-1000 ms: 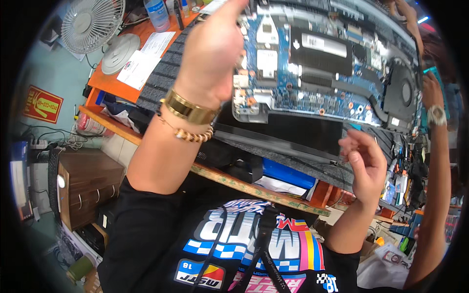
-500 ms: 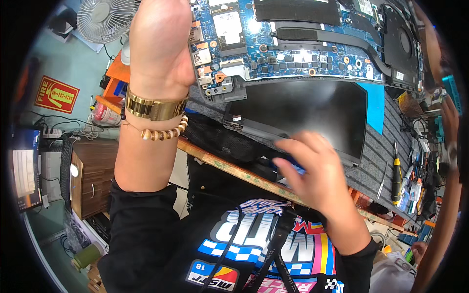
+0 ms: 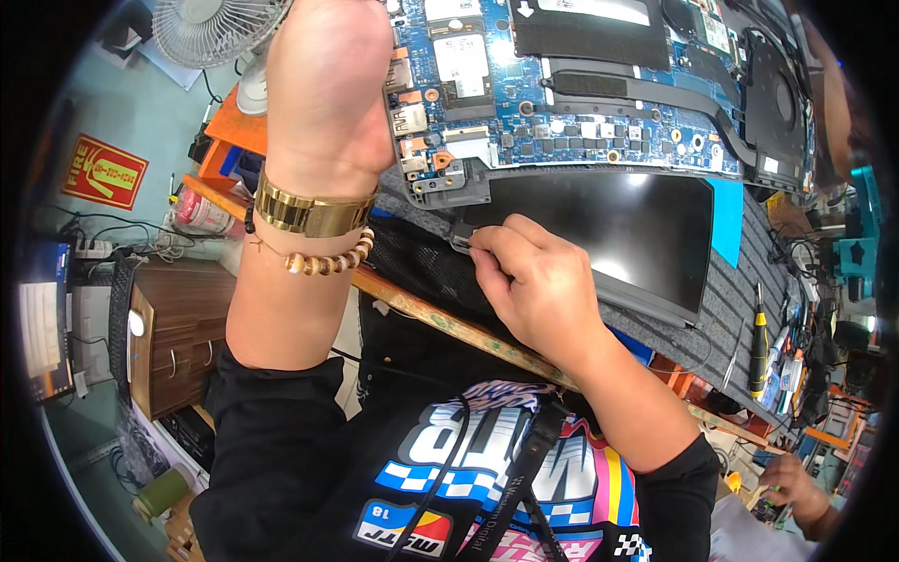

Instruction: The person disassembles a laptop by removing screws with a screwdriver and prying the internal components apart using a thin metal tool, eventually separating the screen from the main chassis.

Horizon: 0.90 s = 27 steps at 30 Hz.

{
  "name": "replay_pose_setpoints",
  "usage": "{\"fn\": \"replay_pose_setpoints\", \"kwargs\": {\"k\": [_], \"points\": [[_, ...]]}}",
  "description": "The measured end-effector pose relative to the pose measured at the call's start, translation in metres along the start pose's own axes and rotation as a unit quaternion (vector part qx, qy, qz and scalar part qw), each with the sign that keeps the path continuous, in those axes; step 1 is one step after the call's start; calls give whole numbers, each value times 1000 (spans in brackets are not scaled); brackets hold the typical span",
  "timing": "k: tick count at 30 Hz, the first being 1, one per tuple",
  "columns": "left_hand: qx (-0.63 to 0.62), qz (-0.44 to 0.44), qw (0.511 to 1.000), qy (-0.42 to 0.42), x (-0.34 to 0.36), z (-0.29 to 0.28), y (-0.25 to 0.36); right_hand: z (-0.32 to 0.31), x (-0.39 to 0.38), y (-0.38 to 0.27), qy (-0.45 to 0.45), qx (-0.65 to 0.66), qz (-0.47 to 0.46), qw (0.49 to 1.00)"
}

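An opened laptop base (image 3: 562,131) with its blue circuit board, copper-grey heat pipe and black fan bare is held tilted up over the bench. My left hand (image 3: 332,103) grips its left edge; the fingers run out of sight at the top of the picture. Below the base lies a dark laptop screen (image 3: 618,234), detached on the ribbed mat. My right hand (image 3: 538,286) reaches to the screen's left corner, thumb and forefinger closed at the metal hinge (image 3: 461,242). Whether a small part sits between those fingertips is hidden.
The grey mat (image 3: 655,337) covers a wood-edged bench (image 3: 421,314). A blue sheet (image 3: 727,225) lies under the screen's right side. A yellow-black screwdriver (image 3: 758,342) and tweezers (image 3: 735,351) lie to the right. Another person's hand (image 3: 796,487) shows at the lower right.
My right hand has moved left and forward from above the bench edge to the screen's left hinge, its fingers closing there. The view has shifted slightly; my left hand still holds the base.
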<state>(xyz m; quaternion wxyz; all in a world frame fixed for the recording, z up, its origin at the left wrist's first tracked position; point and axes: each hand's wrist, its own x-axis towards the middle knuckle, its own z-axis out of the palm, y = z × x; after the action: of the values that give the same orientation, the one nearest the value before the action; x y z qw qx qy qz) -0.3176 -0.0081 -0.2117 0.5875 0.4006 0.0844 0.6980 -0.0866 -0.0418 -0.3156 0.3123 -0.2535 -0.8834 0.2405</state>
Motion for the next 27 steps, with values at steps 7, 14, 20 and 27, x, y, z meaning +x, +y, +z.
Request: {"fn": "replay_pose_setpoints", "kwargs": {"k": [7, 14, 20, 27], "points": [[63, 54, 996, 12, 0, -1, 0, 5, 2, 5, 6, 0, -6, 1000], [98, 50, 992, 53, -1, -1, -4, 3, 6, 0, -11, 13, 1, 1000], [106, 29, 987, 117, -7, -33, 17, -85, -26, -25, -118, 86, 18, 989], [160, -4, 985, 66, -31, -65, 36, -250, -112, 47, 82, -76, 237, 965]]}}
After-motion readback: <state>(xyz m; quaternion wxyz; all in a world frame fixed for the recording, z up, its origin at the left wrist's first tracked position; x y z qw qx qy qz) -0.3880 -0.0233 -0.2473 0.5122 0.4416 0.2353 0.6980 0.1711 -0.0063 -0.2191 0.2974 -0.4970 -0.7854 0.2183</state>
